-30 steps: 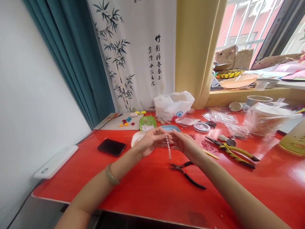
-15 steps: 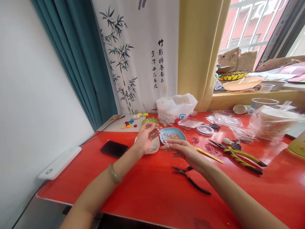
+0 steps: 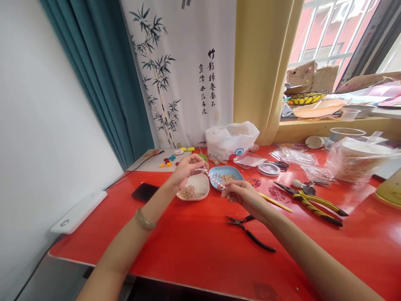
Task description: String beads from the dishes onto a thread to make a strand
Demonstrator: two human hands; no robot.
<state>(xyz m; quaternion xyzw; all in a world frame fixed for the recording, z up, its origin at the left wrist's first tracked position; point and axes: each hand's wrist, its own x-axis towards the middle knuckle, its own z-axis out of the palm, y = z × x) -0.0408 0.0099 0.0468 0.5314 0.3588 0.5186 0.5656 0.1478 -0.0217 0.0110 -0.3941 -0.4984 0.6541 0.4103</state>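
A strand of pale pinkish beads (image 3: 212,179) stretches between my two hands above the dishes. My left hand (image 3: 187,169) pinches its upper left end, above a cream dish (image 3: 205,193) of small gold beads. The lower right end is between the closed fingertips of my right hand (image 3: 239,193). Behind the strand sits a blue dish (image 3: 239,172) with more gold beads. Part of a green dish (image 3: 204,158) shows behind my left hand. Black-handled pliers (image 3: 247,232) lie on the red table (image 3: 188,251) just below my right hand.
Left of the dishes lies a black phone (image 3: 144,192). To the right are yellow tweezers (image 3: 277,202), yellow-and-black pliers (image 3: 310,204), a spool (image 3: 268,169) and clear plastic packets (image 3: 294,158). A white plastic bag (image 3: 232,140) stands at the back. A white power strip (image 3: 79,213) runs along the left edge.
My left hand has shifted left and slightly down, uncovering more of the cream dish. The fingers of my right hand have closed around the strand's end, and the strand lies flatter.
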